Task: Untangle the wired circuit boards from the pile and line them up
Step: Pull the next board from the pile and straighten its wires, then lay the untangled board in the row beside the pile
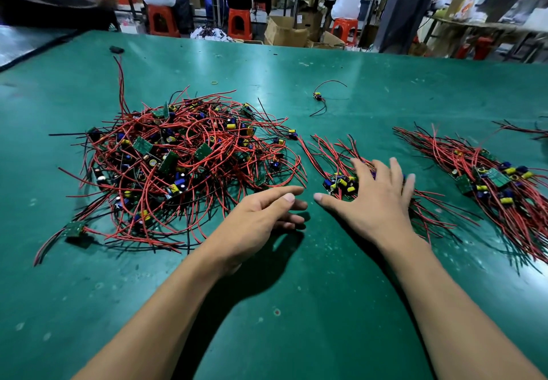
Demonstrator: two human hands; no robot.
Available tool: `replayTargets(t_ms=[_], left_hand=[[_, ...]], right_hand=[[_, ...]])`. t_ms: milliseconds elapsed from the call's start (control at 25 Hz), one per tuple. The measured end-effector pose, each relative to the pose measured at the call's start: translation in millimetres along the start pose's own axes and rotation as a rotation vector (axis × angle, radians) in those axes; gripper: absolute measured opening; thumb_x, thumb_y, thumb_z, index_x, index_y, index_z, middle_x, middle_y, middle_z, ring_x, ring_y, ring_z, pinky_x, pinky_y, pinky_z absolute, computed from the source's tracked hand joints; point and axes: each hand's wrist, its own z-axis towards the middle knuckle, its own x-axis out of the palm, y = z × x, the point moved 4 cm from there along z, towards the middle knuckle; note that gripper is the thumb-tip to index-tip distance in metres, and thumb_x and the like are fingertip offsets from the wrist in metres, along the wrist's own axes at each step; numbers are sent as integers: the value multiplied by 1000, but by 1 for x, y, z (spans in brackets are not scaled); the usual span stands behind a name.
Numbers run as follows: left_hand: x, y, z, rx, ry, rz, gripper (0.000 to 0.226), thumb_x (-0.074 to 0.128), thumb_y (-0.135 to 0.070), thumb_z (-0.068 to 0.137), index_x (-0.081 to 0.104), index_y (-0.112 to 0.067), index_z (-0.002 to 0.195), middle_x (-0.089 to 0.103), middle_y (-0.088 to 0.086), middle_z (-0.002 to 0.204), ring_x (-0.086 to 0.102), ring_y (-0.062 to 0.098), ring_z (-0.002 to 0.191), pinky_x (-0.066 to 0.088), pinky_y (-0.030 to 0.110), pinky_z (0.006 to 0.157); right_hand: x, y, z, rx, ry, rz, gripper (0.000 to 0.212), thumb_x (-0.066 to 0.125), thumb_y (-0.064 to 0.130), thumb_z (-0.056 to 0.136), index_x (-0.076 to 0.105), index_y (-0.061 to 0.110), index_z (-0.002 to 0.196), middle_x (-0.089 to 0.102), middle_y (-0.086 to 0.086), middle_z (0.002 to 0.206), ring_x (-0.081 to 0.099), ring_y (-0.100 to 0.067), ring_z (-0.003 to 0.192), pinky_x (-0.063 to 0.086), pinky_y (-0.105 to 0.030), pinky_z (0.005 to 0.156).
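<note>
Found tangled pile (184, 160) of wired circuit boards heaped left of centre on green table (296, 320), with red and black leads looped over and through one another and green boards half buried among them. Noted one stray board (74, 228) at the pile's near-left edge, tied to the heap by its leads. Recorded left hand (255, 219) just beside the pile's near-right edge, fingers loosely curled, holding nothing, thumb pointing toward the other hand. Recorded right hand (376, 198) laid flat with fingers spread on the boards of a small lined-up bundle (335, 154), covering most of them; no grip seen. Hands close together but apart, thumbs nearly meeting. Logged a larger lined-up bundle (489, 178) to the right, well apart from the pile, and more leads (527, 129) cut off at the right edge. Logged a lone wired board (318, 96) farther back, a yellow rubber band (214, 82) and a small black object (116, 50) beyond the pile. Observed beyond the table: orange stools (240, 22), cardboard boxes (284, 31), seated workers with backs turned.
</note>
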Motion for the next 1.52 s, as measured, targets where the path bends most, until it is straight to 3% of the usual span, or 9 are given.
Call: replayTargets(t_ms=[80, 160, 320, 520, 640, 840, 960, 1280, 1520], left_hand=[[0, 0, 0, -1, -5, 11, 29, 45, -16, 102, 61, -10, 125, 69, 15, 114, 67, 22, 93, 54, 27, 86], [-1, 1, 0, -2, -14, 14, 28, 45, -16, 102, 62, -10, 124, 70, 14, 113, 67, 20, 90, 54, 24, 82], [-1, 0, 1, 4, -40, -2, 26, 45, -14, 102, 63, -6, 119, 71, 16, 107, 68, 16, 81, 55, 21, 75], [-4, 1, 2, -3, -55, -43, 25, 45, -12, 102, 64, -2, 113, 71, 16, 100, 68, 16, 75, 56, 22, 74], [-4, 1, 3, -9, -56, -55, 25, 45, -12, 102, 65, -1, 112, 72, 16, 99, 68, 17, 75, 56, 23, 75], [-4, 1, 3, -20, -69, -82, 24, 46, -11, 101, 65, 1, 109, 71, 16, 96, 67, 18, 75, 57, 31, 81], [-2, 0, 0, -31, -75, -86, 24, 46, -12, 101, 65, 0, 109, 70, 18, 98, 66, 20, 79, 56, 29, 81], [-3, 0, 1, -32, -91, -94, 24, 46, -12, 101, 65, 1, 108, 70, 15, 94, 67, 21, 79, 55, 43, 90], [-4, 2, 3, -26, -103, -99, 24, 47, -13, 101, 65, 1, 107, 70, 16, 94, 67, 19, 75, 57, 31, 81]], right_hand=[[7, -5, 1, 56, 103, 24, 116, 41, 96, 65, 19, 29, 157, 14, -14, 165, -3, -33, 153, -6, -54, 120], [7, -6, 1, 72, 105, 44, 113, 41, 94, 69, 18, 28, 158, 15, -15, 165, 4, -34, 152, 7, -54, 121], [-1, -3, -1, 75, -39, 50, 93, 54, 82, 74, 37, 29, 149, 40, -11, 151, 30, -34, 138, 28, -49, 109], [-1, 6, -3, 40, -77, 18, 75, 56, 71, 81, 45, 29, 142, 43, -10, 148, 28, -33, 138, 26, -48, 108], [0, 4, -2, 70, -35, 31, 90, 59, 72, 79, 33, 26, 151, 26, -15, 159, 13, -34, 149, 15, -52, 118], [-8, 6, 24, 207, 249, 40, 131, 64, 88, 57, 9, 26, 158, 2, -20, 166, -4, -40, 152, 0, -60, 120], [-10, 2, 31, 237, 357, 10, 142, 57, 98, 50, 3, 25, 159, 1, -22, 166, -6, -41, 152, -1, -62, 120], [-18, 16, 29, 156, 192, -91, 90, 63, 80, 71, 48, 23, 138, 46, -18, 143, 38, -39, 134, 34, -47, 106], [-6, 21, 5, 96, -13, -76, 61, 54, 63, 89, 48, 27, 138, 51, -15, 133, 43, -37, 125, 37, -47, 98]])
